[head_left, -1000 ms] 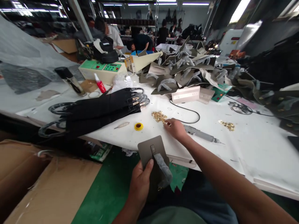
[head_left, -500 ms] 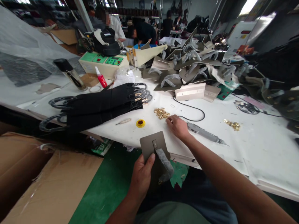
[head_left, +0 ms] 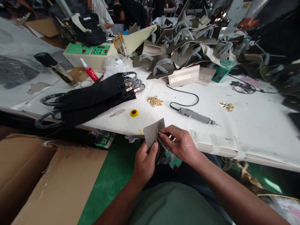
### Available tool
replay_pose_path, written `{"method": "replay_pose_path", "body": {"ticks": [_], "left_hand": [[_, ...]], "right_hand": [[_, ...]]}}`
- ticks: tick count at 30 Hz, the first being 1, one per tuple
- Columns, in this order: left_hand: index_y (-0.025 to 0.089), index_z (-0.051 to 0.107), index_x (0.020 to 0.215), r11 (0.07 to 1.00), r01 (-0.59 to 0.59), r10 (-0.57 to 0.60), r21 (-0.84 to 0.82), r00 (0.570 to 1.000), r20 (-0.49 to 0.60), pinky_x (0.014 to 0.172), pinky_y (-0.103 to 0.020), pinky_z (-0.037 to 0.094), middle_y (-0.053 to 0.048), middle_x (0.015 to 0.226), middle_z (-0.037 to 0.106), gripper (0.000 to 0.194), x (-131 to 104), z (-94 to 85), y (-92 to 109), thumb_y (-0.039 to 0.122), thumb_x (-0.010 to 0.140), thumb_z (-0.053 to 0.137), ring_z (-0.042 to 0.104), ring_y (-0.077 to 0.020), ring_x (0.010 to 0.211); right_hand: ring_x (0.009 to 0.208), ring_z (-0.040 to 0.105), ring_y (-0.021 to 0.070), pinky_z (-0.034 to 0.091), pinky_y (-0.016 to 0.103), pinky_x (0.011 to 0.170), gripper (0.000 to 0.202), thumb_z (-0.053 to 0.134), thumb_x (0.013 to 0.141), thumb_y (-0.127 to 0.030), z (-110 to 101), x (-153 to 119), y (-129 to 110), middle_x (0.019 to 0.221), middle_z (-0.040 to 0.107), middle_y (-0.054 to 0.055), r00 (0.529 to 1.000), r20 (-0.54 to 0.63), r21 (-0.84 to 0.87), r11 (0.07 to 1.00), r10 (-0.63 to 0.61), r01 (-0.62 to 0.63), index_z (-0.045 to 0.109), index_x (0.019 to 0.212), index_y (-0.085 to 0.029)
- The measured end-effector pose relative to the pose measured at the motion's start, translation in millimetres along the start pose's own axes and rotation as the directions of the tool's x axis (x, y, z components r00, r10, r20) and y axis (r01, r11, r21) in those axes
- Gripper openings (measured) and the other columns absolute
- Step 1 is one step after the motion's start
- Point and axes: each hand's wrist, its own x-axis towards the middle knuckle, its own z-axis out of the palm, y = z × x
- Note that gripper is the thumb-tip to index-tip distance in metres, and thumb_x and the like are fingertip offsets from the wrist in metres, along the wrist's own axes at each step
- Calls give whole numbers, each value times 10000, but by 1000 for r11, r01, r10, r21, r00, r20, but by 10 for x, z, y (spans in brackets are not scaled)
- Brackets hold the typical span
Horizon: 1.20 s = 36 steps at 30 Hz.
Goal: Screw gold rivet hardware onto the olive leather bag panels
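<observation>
The right hand [head_left: 180, 142] has left the gold pile [head_left: 155, 101] on the table [head_left: 248, 128] and come back to the panel [head_left: 151, 132], which the left hand [head_left: 144, 162] still holds; the panel has turned a little, now showing narrower to the camera. The white table is the largest thing in view, running across the middle, with an open carton [head_left: 67, 184] low at the left. A heap of similar panels [head_left: 185, 53] with wrapped handles covers the back of the table, and a pale machine [head_left: 89, 56] stands to the left of it. In front of the machine lie black bags [head_left: 98, 97], stacked, their handles in clear wrap. The held panel is tilted just before the table's front edge, its own wrapped handle hanging on the side near the right hand. The left hand grips its lower part, thumb flat on the face, the other fingers behind. A spray can [head_left: 53, 67] leans at the left, well apart from a grey driver [head_left: 197, 117], which lies on the table beyond the right hand. A red bottle [head_left: 90, 72] is near the can. A smaller gold cluster [head_left: 226, 106] lies farther right, and an awl [head_left: 117, 112] rests near a yellow tub [head_left: 134, 112]. Smallest is a shiny bit [head_left: 159, 132] pinched in the right hand's fingertips against the panel, too tiny to make out
</observation>
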Motion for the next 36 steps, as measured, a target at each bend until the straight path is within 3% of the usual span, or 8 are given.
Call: {"method": "replay_pose_path", "body": {"ticks": [6,13,20,25,36], "left_hand": [[197,705,1231,995,-73,73,67,997,0,1003,-303,502,-62,1239,758,377,-87,73,56,458,978,605,682,-254,1159],[171,703,1198,988,-94,94,123,996,7,969,-309,516,-73,1229,761,384,-132,105,120,469,983,594,693,-251,1115],[192,680,1278,988,-97,94,124,995,30,992,-297,501,-59,1251,751,398,-175,164,119,457,995,589,680,-231,1147],[216,657,1346,982,-127,124,138,992,30,1019,-289,487,-51,1303,733,411,-206,217,145,435,1007,580,671,-223,1179],[190,664,1332,980,-135,134,145,991,17,1016,-296,495,-64,1288,740,405,-211,231,134,420,1008,585,677,-231,1169]], "right_hand": [[841,692,194,556,313,753,130,642,958,-258,-41,-132,-3,948,721,47,996,-91,136,990,-13,26,742,1041,-256],[928,704,187,574,304,810,183,640,978,-232,-73,-200,49,1032,734,57,995,-100,235,971,-29,52,762,1113,-246],[851,717,206,581,339,792,112,722,949,-322,-87,-224,110,929,773,55,973,-220,161,982,-65,102,790,1006,-254],[829,730,190,591,321,780,56,755,925,-296,-65,-222,74,902,783,37,943,-329,237,963,-46,130,781,933,-246],[879,707,176,572,325,806,121,650,984,-198,-189,-315,32,963,762,50,957,-264,149,975,-121,164,746,1052,-229]]}}
